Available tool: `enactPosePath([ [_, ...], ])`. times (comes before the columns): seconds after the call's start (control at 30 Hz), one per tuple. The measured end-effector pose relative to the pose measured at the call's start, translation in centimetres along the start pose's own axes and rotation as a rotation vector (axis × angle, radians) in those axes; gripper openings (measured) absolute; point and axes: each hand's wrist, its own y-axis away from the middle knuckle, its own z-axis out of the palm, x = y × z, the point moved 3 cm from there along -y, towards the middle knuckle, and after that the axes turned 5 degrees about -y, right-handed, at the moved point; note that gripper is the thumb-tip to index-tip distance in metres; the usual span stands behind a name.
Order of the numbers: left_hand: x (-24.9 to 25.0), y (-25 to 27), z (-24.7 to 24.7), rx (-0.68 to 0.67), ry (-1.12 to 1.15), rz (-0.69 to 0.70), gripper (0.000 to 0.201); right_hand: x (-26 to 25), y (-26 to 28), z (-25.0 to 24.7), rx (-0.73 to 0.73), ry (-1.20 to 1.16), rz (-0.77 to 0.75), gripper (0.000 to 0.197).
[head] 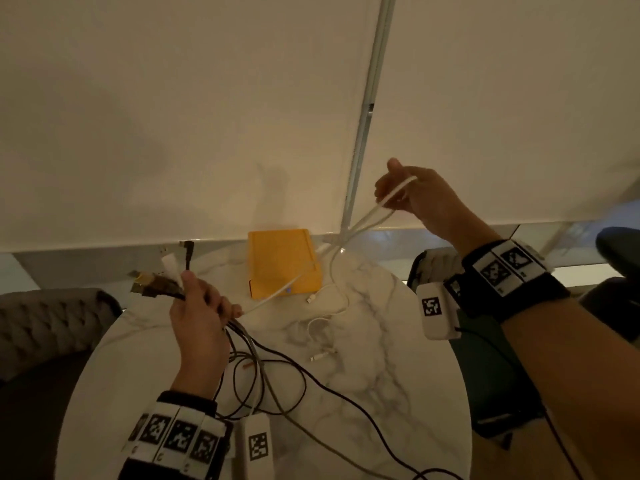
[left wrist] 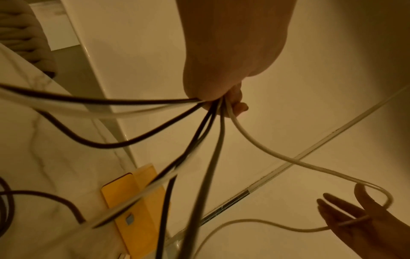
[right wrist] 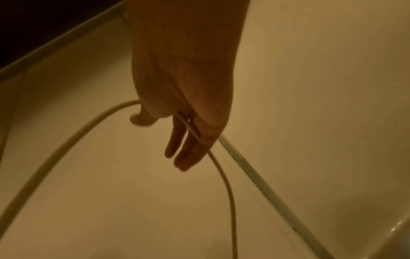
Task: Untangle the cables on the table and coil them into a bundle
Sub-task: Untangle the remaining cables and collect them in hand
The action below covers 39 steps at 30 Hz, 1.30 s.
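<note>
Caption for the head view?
Left hand grips the cable ends; right hand carries a white cable above the table.

Glossy veined marble table (head: 363, 393)

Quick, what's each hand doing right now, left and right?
Left hand: closed grip on a bundle of cables.
Right hand: open, fingers straight, white cable looped over it.
</note>
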Motion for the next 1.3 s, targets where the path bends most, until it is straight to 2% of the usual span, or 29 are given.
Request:
enactPosePath([
  [0.03, -0.1, 0.1, 0.1, 0.008, -0.006, 0.000, 0.044, 0.5, 0.3, -0.2, -0.022, 0.135, -0.062, 0.017],
  [0.07, -0.2, 0.1, 0.1, 0.018, -0.008, 0.001, 0.044, 1.1, 0.6, -0.4, -0.046, 0.326, -0.100, 0.014],
  [0.17, 0.0, -0.2, -0.4, 0.045, 0.002, 0.008, 0.045, 3.2, 2.4, -1.4, -0.179, 0.756, -0.161, 0.020],
  [0.23, 0.1, -0.5, -0.7, 0.064, 0.022, 0.002, 0.045, 3.5, 3.3, -3.1, -0.099, 0.897, -0.129, 0.023],
  [0.3, 0.1, -0.5, -0.5, 0.068, 0.038, -0.010, 0.045, 2.8, 3.8, -3.8, 0.013, 0.819, -0.030, 0.031],
  [0.33, 0.0, -0.4, -0.2, 0.064, 0.038, -0.012, 0.045, 2.7, 3.9, -3.4, 0.015, 0.656, 0.071, 0.045],
  [0.4, -0.2, -0.1, 0.6, 0.041, 0.028, -0.007, 0.045, 2.7, 4.5, -1.6, -0.038, 0.059, 0.293, 0.063],
  [0.43, -0.2, 0.0, 0.9, 0.031, 0.030, -0.001, 0.046, 2.7, 4.4, -0.6, -0.018, -0.119, 0.293, 0.061],
  [0.47, -0.2, 0.1, 1.2, 0.021, 0.033, 0.003, 0.046, 2.6, 4.3, 0.2, 0.024, -0.186, 0.212, 0.052],
  [0.53, -0.3, 0.2, 1.3, 0.015, 0.032, 0.008, 0.046, 1.4, 4.0, 0.7, 0.158, 0.177, -0.130, 0.020],
  [0.57, -0.2, 0.2, 1.2, 0.018, 0.031, 0.012, 0.046, 0.7, 4.0, 0.9, 0.219, 0.430, -0.326, 0.016],
  [0.63, -0.1, 0.3, 0.8, 0.030, 0.021, 0.019, 0.046, -0.6, 4.2, 1.3, 0.226, 0.761, -0.608, 0.026],
  [0.67, -0.1, 0.3, 0.6, 0.037, 0.018, 0.021, 0.046, -1.0, 4.5, 1.6, 0.204, 0.847, -0.667, 0.029],
  [0.77, -0.1, 0.5, 0.2, 0.055, 0.022, 0.020, 0.046, -1.6, 5.7, 1.9, 0.123, 1.054, -0.706, 0.046],
  [0.87, -0.1, 0.7, 0.3, 0.042, 0.020, 0.036, 0.047, -2.7, 6.9, 1.3, 0.147, 1.092, -0.584, 0.044],
  [0.93, 0.0, 0.7, 0.5, 0.029, 0.009, 0.044, 0.048, -4.0, 7.9, 0.6, 0.140, 1.299, -0.507, 0.040],
  [1.0, 0.0, 0.7, 0.8, 0.017, -0.008, 0.045, 0.047, -3.7, 9.1, -0.4, -0.085, 1.611, -0.110, 0.032],
  [1.03, -0.1, 0.8, 1.0, 0.010, -0.018, 0.041, 0.047, -2.6, 9.8, -0.7, -0.273, 1.706, 0.092, 0.028],
  [1.1, -0.5, 0.9, 1.6, -0.017, -0.048, 0.017, 0.047, -0.4, 11.5, -0.2, -0.709, 1.673, 0.399, 0.025],
  [1.13, -0.8, 1.0, 1.9, -0.038, -0.077, 0.001, 0.047, 0.9, 12.1, 0.3, -0.881, 1.572, 0.517, 0.032],
  [1.17, -1.0, 1.1, 2.2, -0.062, -0.111, -0.013, 0.047, 1.9, 12.5, 0.8, -0.990, 1.470, 0.615, 0.043],
  [1.23, -1.5, 1.3, 2.8, -0.103, -0.176, -0.028, 0.047, 3.8, 12.3, 2.1, -1.047, 1.268, 0.782, 0.061],
  [1.3, -1.8, 1.3, 2.9, -0.122, -0.215, -0.038, 0.045, 6.2, 11.0, 3.5, -1.022, 1.204, 0.779, 0.068],
])
